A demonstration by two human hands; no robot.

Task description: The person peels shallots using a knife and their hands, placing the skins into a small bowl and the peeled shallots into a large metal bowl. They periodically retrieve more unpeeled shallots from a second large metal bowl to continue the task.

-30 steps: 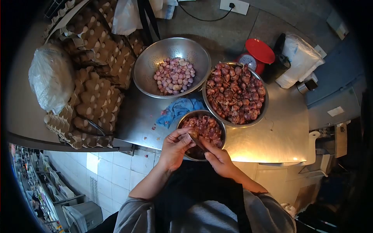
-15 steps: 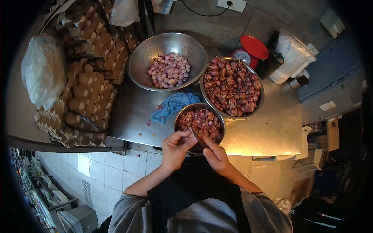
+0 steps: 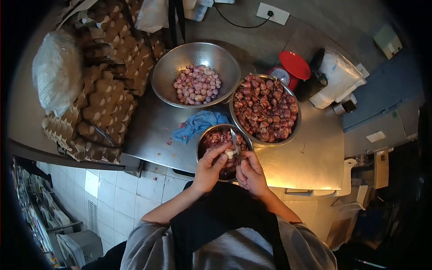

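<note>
My left hand pinches a small pale peeled shallot above a metal bowl of reddish skins. A small knife is gripped in my right hand, its blade pointing up beside the shallot. Behind the bowl stands a steel colander holding peeled pinkish shallots. To the right, a larger bowl is heaped with unpeeled dark red shallots. A blue cloth lies left of the skins bowl.
Stacked egg trays and a plastic bag fill the left side. A red scale and a white bag stand at the back right. The steel table's front edge runs near my body.
The knife has turned from lying slanted toward my right hand to pointing up. A pale shallot now shows at my left fingertips. The view has shifted slightly.
</note>
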